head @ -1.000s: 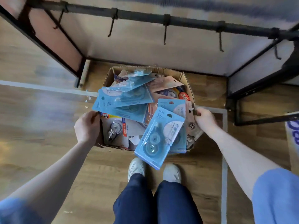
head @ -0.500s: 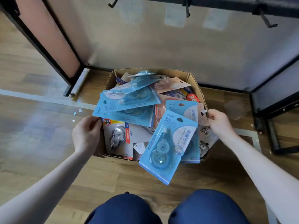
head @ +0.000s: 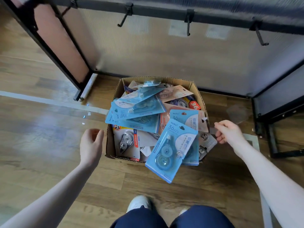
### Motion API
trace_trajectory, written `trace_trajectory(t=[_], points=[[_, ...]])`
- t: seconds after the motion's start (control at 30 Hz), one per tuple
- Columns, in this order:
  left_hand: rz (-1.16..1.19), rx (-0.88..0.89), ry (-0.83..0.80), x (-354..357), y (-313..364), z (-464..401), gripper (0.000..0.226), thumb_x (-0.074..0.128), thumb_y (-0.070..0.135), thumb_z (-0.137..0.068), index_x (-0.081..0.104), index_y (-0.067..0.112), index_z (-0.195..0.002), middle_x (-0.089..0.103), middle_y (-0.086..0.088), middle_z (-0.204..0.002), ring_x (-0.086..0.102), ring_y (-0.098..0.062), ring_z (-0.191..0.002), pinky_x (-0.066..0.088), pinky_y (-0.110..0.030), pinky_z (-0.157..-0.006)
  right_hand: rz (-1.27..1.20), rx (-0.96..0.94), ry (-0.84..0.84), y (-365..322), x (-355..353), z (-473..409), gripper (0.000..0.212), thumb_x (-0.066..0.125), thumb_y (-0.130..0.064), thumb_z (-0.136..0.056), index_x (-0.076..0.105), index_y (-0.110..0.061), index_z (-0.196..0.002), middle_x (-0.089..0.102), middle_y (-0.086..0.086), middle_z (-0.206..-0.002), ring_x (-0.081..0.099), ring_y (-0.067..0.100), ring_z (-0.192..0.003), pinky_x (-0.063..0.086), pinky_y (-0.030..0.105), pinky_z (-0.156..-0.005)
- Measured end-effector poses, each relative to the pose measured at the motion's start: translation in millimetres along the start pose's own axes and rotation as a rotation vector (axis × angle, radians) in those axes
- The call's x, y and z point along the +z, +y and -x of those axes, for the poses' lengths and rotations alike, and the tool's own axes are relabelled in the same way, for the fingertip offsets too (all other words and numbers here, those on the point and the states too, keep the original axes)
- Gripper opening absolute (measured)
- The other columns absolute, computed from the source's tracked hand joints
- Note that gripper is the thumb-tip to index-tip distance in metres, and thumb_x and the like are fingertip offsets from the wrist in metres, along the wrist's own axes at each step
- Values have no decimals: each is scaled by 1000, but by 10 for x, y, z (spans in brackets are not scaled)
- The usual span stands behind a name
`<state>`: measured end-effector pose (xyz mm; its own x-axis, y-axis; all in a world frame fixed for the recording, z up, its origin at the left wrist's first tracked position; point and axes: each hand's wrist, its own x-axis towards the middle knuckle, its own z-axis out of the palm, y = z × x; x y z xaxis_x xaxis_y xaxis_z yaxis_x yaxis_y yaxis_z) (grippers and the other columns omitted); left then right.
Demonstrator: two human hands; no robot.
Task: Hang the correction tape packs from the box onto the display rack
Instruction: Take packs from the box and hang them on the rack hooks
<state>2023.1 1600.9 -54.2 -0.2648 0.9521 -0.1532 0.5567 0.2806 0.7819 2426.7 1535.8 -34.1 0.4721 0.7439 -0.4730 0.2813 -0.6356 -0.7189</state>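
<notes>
Heaped blue packs [head: 171, 148] hide the box [head: 110, 145] floor.

Open floor [head: 49, 145] flanks the box [head: 110, 145]; heaped packs [head: 136, 112] overflow its rim, and bare hooks [head: 188, 23] jut overhead, unobstructed.

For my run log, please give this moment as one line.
box: on floor, full of packs | left hand: open, beside box | right hand: loosely curled, empty | rack hooks: bare
</notes>
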Motion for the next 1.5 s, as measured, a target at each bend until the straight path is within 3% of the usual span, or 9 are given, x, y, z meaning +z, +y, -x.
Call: trace_trajectory(t=[0.17,0.33,0.57,0.77,1.0,1.2,1.27,1.37,1.5], points=[[-70,-50,23,-146,426,276,25,58,30,-89,56,6,-90,59,-10,-90,54,-26,-87,36,-31,-72,21,36,192,-101,-126,362,19,49,-25,-95,57,-11,-106,60,6,-99,57,21,-91,45,30,-74],[-99,-16,-98,-13,919,582,31,61,42,-83,55,12,-86,59,-4,-85,56,-24,-82,44,-36,-71,96,-18,237,-425,-150,620,19,49,-23,-95,57,-10,-106,58,2,-99,52,17,-89,38,25,-67],[-301,113,-207,239,1266,1015,46,71,47,-73,56,11,-97,58,-2,-96,51,-21,-92,40,-35,-82,178,20,116,-555,-76,768,20,48,-23,-96,56,-16,-112,61,4,-105,55,19,-90,44,29,-70],[-394,75,-304,381,1064,1077,64,69,57,-69,56,8,-109,59,-6,-107,52,-26,-100,43,-39,-86,184,74,-25,-437,14,835,21,49,-22,-96,57,-16,-114,63,6,-113,60,23,-96,42,26,-71],[-445,124,-292,534,974,1028,66,70,63,-61,57,10,-99,60,-6,-97,55,-27,-93,46,-40,-78,121,56,-113,-364,186,745,15,54,-21,-93,59,-15,-106,59,-3,-96,56,13,-84,39,19,-57],[-556,206,-344,627,1015,998,61,68,60,-67,59,14,-105,62,-2,-99,55,-25,-95,41,-37,-83,109,68,-225,-296,309,666,9,59,-22,-90,55,-19,-97,61,0,-92,61,18,-85,55,34,-71],[-531,212,-380,659,1025,973,58,70,57,-67,59,15,-106,63,-1,-98,55,-24,-94,42,-36,-84,125,52,-245,-291,342,640,11,62,-22,-88,55,-21,-96,58,-8,-87,60,13,-83,54,30,-67],[-479,189,-418,663,1044,930,53,74,53,-66,59,17,-103,63,2,-95,55,-21,-90,41,-33,-80,112,42,-242,-305,383,589,12,64,-19,-87,58,-17,-97,59,-8,-92,59,10,-85,52,24,-63],[-433,192,-508,625,1089,889,46,79,46,-65,57,15,-91,56,4,-85,50,-20,-83,38,-30,-70,88,61,-242,-321,397,554,10,63,-17,-86,61,-12,-95,63,1,-91,62,16,-85,56,34,-71]])
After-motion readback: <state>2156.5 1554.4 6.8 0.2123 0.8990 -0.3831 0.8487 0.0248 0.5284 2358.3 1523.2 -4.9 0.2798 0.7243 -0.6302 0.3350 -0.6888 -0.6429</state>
